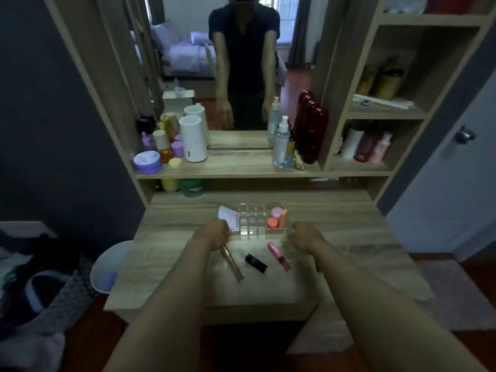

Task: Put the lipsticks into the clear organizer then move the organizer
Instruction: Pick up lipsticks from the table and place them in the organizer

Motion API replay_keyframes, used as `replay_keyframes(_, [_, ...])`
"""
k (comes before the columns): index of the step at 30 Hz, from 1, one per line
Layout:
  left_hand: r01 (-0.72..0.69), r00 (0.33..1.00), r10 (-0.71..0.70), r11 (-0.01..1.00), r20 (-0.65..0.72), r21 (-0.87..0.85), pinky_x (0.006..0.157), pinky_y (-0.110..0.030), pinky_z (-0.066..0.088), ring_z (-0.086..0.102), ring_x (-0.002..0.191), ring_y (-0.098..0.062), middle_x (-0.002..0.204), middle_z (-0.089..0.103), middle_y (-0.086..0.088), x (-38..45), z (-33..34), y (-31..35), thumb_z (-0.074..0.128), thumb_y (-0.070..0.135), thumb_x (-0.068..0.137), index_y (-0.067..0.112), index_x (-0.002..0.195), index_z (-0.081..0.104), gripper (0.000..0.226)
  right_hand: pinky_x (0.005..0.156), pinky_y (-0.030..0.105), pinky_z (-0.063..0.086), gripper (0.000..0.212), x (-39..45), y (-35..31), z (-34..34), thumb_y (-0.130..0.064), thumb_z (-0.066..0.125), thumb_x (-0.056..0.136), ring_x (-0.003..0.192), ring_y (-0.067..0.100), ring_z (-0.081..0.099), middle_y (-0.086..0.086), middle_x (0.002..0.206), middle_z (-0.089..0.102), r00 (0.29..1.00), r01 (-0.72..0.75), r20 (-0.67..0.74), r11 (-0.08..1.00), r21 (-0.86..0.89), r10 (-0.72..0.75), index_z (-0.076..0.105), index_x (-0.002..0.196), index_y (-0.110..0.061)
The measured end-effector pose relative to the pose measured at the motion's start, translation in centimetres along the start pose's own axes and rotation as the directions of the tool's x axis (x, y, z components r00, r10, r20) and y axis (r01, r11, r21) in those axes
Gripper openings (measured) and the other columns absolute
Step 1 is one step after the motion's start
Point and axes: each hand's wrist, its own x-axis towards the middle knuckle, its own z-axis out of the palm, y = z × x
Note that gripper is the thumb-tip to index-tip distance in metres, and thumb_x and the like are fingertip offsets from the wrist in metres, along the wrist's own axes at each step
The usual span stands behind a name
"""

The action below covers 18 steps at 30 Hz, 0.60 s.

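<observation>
The clear organizer [252, 220] stands on the wooden dressing table [349, 237], holding pink and orange tubes [277, 218] in its right cells and a white tube [228, 214] at its left. Three lipsticks lie flat in front of it: a slim gold one [234, 265], a black one [256, 263] and a pink one [279, 256]. My left hand [214, 234] hovers over the gold lipstick's far end, fingers bent down, nothing lifted. My right hand [303, 236] hangs just right of the organizer and the pink lipstick, holding nothing.
A shelf [241, 167] above the table carries a white canister [192, 138], jars, spray bottles [280, 146] and a red object [311, 130] in front of a mirror [241, 63]. Side cubbies [375, 146] hold bottles. A pale bin [107, 267] sits on the floor at left.
</observation>
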Motion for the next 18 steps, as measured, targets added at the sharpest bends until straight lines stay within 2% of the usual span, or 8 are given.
replay_keyframes(3, [0.121, 0.992, -0.124, 0.991, -0.040, -0.057, 0.089, -0.034, 0.047, 0.060, 0.111, -0.033, 0.119, 0.065, -0.021, -0.1, 0.6, -2.2, 0.051, 0.018, 0.089, 0.000, 0.104, 0.066, 0.028, 0.074, 0.030, 0.047, 0.023, -0.3, -0.6, 1.4, -0.013, 0.050, 0.089, 0.101, 0.032, 0.065, 0.019, 0.105, 0.068, 0.999, -0.005, 0.053, 1.000, 0.014, 0.004, 0.064, 0.103, 0.000])
replay_keyframes(5, [0.207, 0.977, -0.210, 0.973, -0.020, -0.100, 0.092, -0.034, 0.047, 0.060, 0.112, -0.032, 0.118, 0.066, -0.021, 0.0, 1.6, -3.4, 0.055, 0.024, 0.087, 0.000, 0.105, 0.066, 0.032, 0.067, 0.026, 0.047, 0.025, -0.5, -0.7, 2.6, -0.024, 0.053, 0.092, 0.094, 0.028, 0.068, 0.013, 0.088, 0.068, 0.992, -0.020, 0.121, 1.000, -0.019, 0.022, 0.065, 0.086, -0.004])
replay_keyframes(7, [0.270, 0.962, -0.273, 0.950, -0.001, -0.159, 0.093, -0.035, 0.050, 0.061, 0.109, -0.032, 0.115, 0.067, -0.020, 0.3, 2.8, -4.1, 0.058, 0.029, 0.084, 0.000, 0.105, 0.067, 0.037, 0.078, 0.029, 0.050, 0.028, -0.5, -0.8, 3.8, -0.032, 0.056, 0.091, 0.095, 0.026, 0.067, 0.012, 0.096, 0.069, 0.987, -0.013, 0.161, 0.999, -0.041, 0.019, 0.064, 0.097, -0.006])
replay_keyframes(10, [0.313, 0.948, -0.316, 0.918, 0.026, -0.245, 0.085, -0.038, 0.055, 0.066, 0.100, -0.031, 0.106, 0.070, -0.018, 0.6, 4.7, -4.2, 0.062, 0.035, 0.082, 0.001, 0.102, 0.066, 0.039, 0.090, 0.031, 0.050, 0.035, -0.1, -0.6, 5.4, -0.023, 0.065, 0.086, 0.107, 0.024, 0.062, 0.012, 0.117, 0.064, 0.986, 0.004, 0.168, 0.997, -0.081, 0.010, 0.056, 0.116, -0.008])
replay_keyframes(13, [0.306, 0.949, -0.314, 0.918, 0.008, -0.251, 0.081, -0.035, 0.053, 0.066, 0.098, -0.031, 0.106, 0.069, -0.018, 1.1, 6.1, -4.0, 0.060, 0.035, 0.085, 0.002, 0.103, 0.063, 0.038, 0.091, 0.031, 0.051, 0.037, 0.8, -0.5, 6.2, -0.017, 0.066, 0.085, 0.110, 0.023, 0.061, 0.011, 0.120, 0.062, 0.985, 0.008, 0.173, 0.996, -0.094, 0.008, 0.053, 0.119, -0.009])
replay_keyframes(15, [0.312, 0.947, -0.322, 0.920, -0.003, -0.239, 0.075, -0.032, 0.049, 0.065, 0.098, -0.030, 0.106, 0.068, -0.016, 1.3, 6.5, -3.7, 0.063, 0.035, 0.082, 0.003, 0.104, 0.060, 0.039, 0.090, 0.030, 0.051, 0.030, 1.3, -0.4, 6.4, -0.016, 0.062, 0.087, 0.108, 0.022, 0.062, 0.010, 0.118, 0.063, 0.984, 0.007, 0.178, 0.994, -0.105, 0.012, 0.056, 0.116, -0.008])
replay_keyframes(18, [0.334, 0.940, -0.341, 0.917, 0.009, -0.218, 0.080, -0.034, 0.052, 0.065, 0.098, -0.028, 0.108, 0.067, -0.014, 1.9, 6.7, -2.9, 0.067, 0.033, 0.078, 0.006, 0.106, 0.060, 0.039, 0.080, 0.026, 0.050, 0.021, 1.7, 0.0, 6.5, -0.017, 0.059, 0.089, 0.102, 0.022, 0.064, 0.010, 0.113, 0.066, 0.984, -0.001, 0.176, 0.993, -0.120, 0.022, 0.060, 0.108, -0.008])
